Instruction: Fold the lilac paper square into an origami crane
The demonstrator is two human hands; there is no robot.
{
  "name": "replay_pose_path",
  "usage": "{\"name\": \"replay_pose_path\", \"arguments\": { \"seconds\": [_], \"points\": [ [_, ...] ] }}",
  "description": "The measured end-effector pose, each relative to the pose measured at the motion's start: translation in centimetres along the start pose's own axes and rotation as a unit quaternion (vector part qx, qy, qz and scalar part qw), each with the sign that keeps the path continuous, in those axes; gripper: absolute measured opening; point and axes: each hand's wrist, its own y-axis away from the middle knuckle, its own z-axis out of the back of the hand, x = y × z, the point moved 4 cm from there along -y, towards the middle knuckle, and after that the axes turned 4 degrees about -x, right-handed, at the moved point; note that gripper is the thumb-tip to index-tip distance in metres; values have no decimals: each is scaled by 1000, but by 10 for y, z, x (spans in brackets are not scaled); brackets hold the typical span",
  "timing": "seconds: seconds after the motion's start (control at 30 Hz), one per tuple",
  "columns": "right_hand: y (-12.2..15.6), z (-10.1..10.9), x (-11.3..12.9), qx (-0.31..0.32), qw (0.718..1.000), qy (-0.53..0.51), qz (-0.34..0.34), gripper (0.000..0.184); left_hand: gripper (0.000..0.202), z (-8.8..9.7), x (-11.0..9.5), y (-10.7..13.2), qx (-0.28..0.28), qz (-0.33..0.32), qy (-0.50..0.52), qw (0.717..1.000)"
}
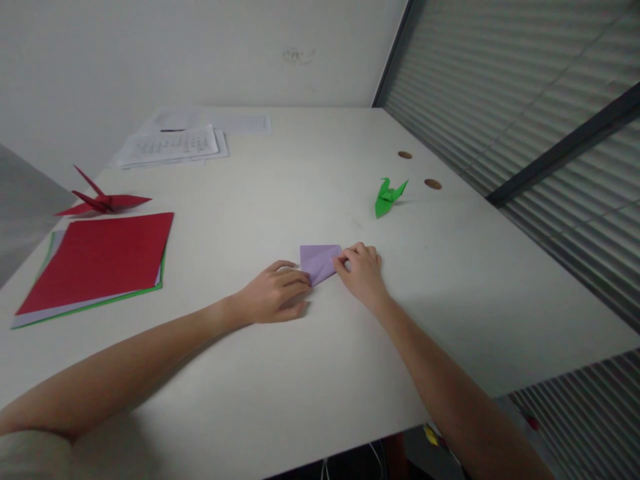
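Note:
A small folded piece of purple origami paper (320,259) lies on the white table between my hands. My left hand (277,292) rests flat with fingers apart, its fingertips touching the paper's lower left edge. At the paper's right corner, my right hand (361,270) pinches the edge between thumb and index finger. A crease runs diagonally across the purple paper. Beyond my right hand stands a small green paper crane (389,197).
To the left lies a stack of red, purple and green paper sheets (100,257), with a red paper crane (105,201) behind it. Printed papers (173,145) lie at the back of the table (300,180). Window blinds (525,87) border the right side.

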Motion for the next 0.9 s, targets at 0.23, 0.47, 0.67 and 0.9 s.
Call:
{"name": "replay_pose_path", "arguments": {
  "seconds": [0.23,0.47,0.67,0.9],
  "points": [
    [0,2,2,-8,1000,7,-2,21,38,-3,-3,-4,46,1,-12,999],
    [0,1,2,-17,1000,13,-10,21,40,-1,1,-4,29,26,63,997],
    [0,1,3,-12,999,38,-11,20,41,0,1,-4,38,29,106,993],
    [-1,1,1,-5,999,35,-20,20,29,2,8,-2,25,51,176,983]
  ]
}}
